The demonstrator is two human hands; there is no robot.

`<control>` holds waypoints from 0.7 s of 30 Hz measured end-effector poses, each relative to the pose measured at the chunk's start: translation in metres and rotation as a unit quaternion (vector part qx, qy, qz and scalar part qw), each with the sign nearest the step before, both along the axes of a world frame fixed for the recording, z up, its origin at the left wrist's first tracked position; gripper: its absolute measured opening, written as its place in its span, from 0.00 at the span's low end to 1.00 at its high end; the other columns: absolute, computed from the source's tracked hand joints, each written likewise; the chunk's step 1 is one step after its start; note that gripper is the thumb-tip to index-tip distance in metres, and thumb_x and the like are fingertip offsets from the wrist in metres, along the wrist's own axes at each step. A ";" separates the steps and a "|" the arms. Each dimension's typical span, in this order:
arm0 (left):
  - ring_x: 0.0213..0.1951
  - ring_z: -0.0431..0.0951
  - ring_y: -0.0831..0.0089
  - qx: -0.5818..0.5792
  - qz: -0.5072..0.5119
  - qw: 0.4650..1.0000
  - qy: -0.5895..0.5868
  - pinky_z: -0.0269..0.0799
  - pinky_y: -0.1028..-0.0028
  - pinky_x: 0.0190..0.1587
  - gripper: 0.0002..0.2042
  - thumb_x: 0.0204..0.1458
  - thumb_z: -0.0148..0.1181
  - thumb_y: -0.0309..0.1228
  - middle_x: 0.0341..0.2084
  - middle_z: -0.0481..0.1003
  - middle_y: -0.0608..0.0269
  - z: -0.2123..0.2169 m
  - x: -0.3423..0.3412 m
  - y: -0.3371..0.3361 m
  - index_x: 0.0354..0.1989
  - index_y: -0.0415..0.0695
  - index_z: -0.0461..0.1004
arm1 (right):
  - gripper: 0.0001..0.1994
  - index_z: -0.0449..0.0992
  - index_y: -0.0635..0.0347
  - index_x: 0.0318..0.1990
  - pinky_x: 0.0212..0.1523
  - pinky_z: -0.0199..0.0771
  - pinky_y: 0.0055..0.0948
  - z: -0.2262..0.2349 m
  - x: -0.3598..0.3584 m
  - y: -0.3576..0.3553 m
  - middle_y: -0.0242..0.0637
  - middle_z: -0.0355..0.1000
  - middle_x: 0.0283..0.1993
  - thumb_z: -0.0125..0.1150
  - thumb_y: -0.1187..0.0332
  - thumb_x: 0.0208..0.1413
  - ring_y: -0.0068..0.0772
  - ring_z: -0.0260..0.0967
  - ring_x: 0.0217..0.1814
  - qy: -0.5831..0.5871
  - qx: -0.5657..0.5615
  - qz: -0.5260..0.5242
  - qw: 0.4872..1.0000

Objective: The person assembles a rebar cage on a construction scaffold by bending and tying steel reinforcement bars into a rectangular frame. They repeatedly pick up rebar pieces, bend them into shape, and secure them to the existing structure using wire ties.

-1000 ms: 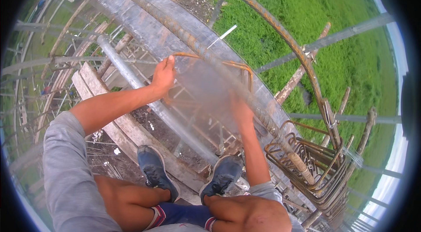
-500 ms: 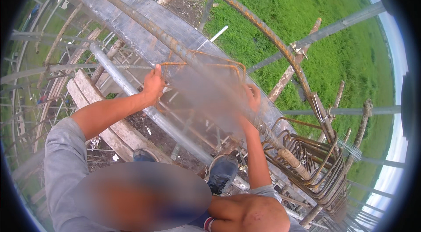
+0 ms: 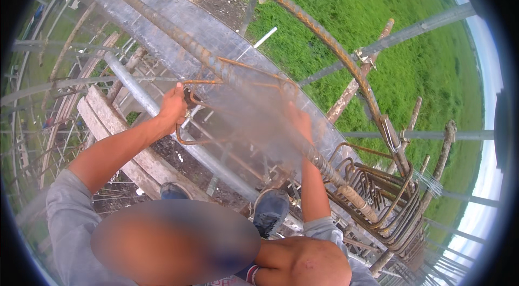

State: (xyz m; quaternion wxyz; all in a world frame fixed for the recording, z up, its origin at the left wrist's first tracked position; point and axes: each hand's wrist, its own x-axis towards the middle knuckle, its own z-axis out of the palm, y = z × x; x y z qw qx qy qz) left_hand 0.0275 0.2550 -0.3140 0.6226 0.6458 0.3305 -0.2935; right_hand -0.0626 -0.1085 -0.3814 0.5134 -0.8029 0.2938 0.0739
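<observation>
A rusty bent-rebar stirrup [image 3: 201, 82] sits around a long ribbed steel bar [image 3: 178, 37] running from the far left toward the near right. My left hand [image 3: 174, 106] is closed on the stirrup's left side, with the thumb up at its corner. At the stirrup's right end is my right hand [image 3: 300, 124], beyond the long bar; a blurred patch hides its fingers. The same blur covers the middle of the stirrup and part of the bar. More bent stirrups [image 3: 386, 199] hang bunched on the bar to my right.
A grey metal-faced panel [image 3: 146, 5] lies beneath the bar. A second rusty rebar [image 3: 324, 43] curves along the far side. A steel pipe [image 3: 216, 164] and wooden planks [image 3: 116, 140] lie near my shoes [image 3: 270, 211]. Tie wires [image 3: 428, 182] stick out at the right. Grass lies far below.
Both hands and the stirrup have shifted slightly left. The stirrup's lower left corner now shows more clearly. My left hand keeps its hold.
</observation>
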 end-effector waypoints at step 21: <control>0.11 0.43 0.81 -0.135 0.230 0.951 -0.160 0.37 0.75 0.13 0.29 0.64 0.44 0.60 0.10 0.47 0.75 -0.013 -0.076 0.071 0.18 0.53 0.52 | 0.16 0.78 0.61 0.50 0.49 0.72 0.50 0.008 0.013 0.061 0.51 0.75 0.45 0.60 0.61 0.60 0.59 0.72 0.51 -0.192 -0.212 0.278 0.917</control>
